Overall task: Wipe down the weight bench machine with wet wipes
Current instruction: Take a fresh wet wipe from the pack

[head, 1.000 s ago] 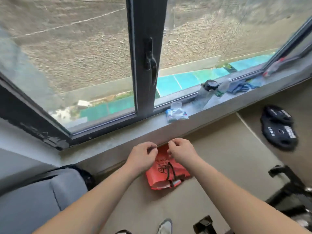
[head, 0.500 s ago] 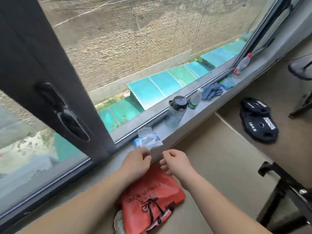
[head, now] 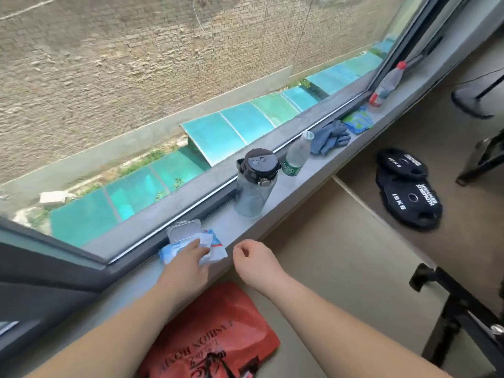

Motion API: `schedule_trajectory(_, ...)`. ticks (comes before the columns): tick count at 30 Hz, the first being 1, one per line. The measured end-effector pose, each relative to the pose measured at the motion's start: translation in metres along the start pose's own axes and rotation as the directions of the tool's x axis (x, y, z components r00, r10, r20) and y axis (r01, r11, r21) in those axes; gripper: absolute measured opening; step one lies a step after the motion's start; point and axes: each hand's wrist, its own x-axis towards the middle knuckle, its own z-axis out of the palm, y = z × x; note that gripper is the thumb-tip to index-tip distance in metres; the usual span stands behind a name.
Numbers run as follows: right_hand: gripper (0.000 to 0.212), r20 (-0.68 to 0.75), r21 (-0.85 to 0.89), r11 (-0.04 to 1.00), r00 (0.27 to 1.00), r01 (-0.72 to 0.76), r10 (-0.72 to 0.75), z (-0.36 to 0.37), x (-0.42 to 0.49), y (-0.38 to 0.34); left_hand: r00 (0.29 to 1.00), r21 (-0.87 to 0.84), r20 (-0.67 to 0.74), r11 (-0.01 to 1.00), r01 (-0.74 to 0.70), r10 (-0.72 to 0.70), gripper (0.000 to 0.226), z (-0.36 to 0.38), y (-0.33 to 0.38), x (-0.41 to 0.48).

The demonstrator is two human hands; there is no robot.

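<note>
A blue and white wet wipes pack lies on the grey window sill, its clear plastic lid flipped up. My left hand lies on top of the pack with its fingers over the opening; whether it pinches a wipe is hidden. My right hand hovers just right of the pack with its fingers loosely curled and nothing in it. A black machine frame shows at the lower right edge.
On the sill stand a dark water bottle, a clear bottle with a green label, blue gloves, a blue-green cloth and a red-capped bottle. Black weight plates lie on the floor. A red bag lies below my arms.
My view has swung right along the sill. My left hand has moved forward onto the wet wipes pack. My right hand has drifted right, away from the left.
</note>
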Motion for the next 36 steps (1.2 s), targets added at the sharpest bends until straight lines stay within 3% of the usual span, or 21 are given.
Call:
schedule_trajectory(6, 0.039, 0.044, -0.008, 0.998, 0.997, 0.064, -0.064, 0.04, 0.044, 0.024, 0.983, 0.146, 0.167, 0.984, -0.103, 0.078, 0.052, 0.04, -0.031, 0.02)
schedule_trajectory(11, 0.044, 0.135, -0.019, 0.995, 0.986, 0.102, -0.099, 0.057, 0.057, 0.033, 0.996, 0.09, -0.007, 0.992, -0.089, 0.09, 0.047, 0.042, -0.046, 0.018)
schedule_trajectory(16, 0.058, 0.263, -0.081, 0.99, 0.961, 0.115, -0.09, 0.075, 0.061, 0.029, 0.984, 0.19, 0.017, 0.965, -0.179, 0.179, 0.041, 0.032, -0.055, 0.007)
schedule_trajectory(18, 0.061, 0.314, -0.11, 0.986, 0.946, 0.126, -0.085, 0.083, 0.065, 0.026, 0.986, 0.119, -0.057, 0.981, -0.151, 0.158, 0.038, 0.027, -0.055, 0.009)
schedule_trajectory(20, 0.064, 0.331, -0.11, 0.986, 0.94, 0.122, -0.079, 0.089, 0.069, 0.025, 0.97, -0.065, -0.24, 0.996, -0.055, 0.037, 0.031, 0.015, -0.049, 0.01)
schedule_trajectory(21, 0.065, 0.323, -0.095, 0.989, 0.944, 0.11, -0.074, 0.091, 0.07, 0.026, 0.948, -0.206, -0.307, 0.978, 0.021, -0.085, 0.021, 0.007, -0.045, 0.01)
schedule_trajectory(23, 0.066, 0.304, -0.034, 0.996, 0.951, 0.077, -0.063, 0.091, 0.071, 0.024, 0.907, -0.481, -0.303, 0.869, 0.118, -0.291, 0.004, -0.01, -0.036, 0.008)
schedule_trajectory(24, 0.067, 0.3, -0.003, 0.998, 0.953, 0.057, -0.054, 0.091, 0.07, 0.02, 0.895, -0.548, -0.304, 0.828, 0.115, -0.326, 0.008, -0.018, -0.033, 0.007)
schedule_trajectory(27, 0.053, 0.319, 0.041, 0.999, 0.948, -0.009, -0.005, 0.09, 0.067, 0.01, 0.885, -0.669, -0.313, 0.742, 0.051, -0.344, 0.018, -0.04, -0.023, -0.001)
schedule_trajectory(30, 0.024, 0.345, 0.045, 0.998, 0.938, -0.044, 0.026, 0.086, 0.063, 0.001, 0.902, -0.7, -0.31, 0.714, -0.002, -0.302, 0.016, -0.062, -0.011, -0.01)
schedule_trajectory(33, 0.035, 0.221, 0.215, 0.977, 0.974, -0.011, -0.037, 0.078, 0.057, -0.013, 0.912, -0.714, -0.27, 0.699, 0.026, -0.308, 0.018, -0.078, -0.006, -0.022)
schedule_trajectory(36, 0.03, 0.081, 0.369, 0.928, 0.993, 0.048, -0.083, 0.058, 0.037, -0.037, 0.931, -0.747, -0.201, 0.663, 0.055, -0.305, 0.016, -0.092, 0.003, -0.04)
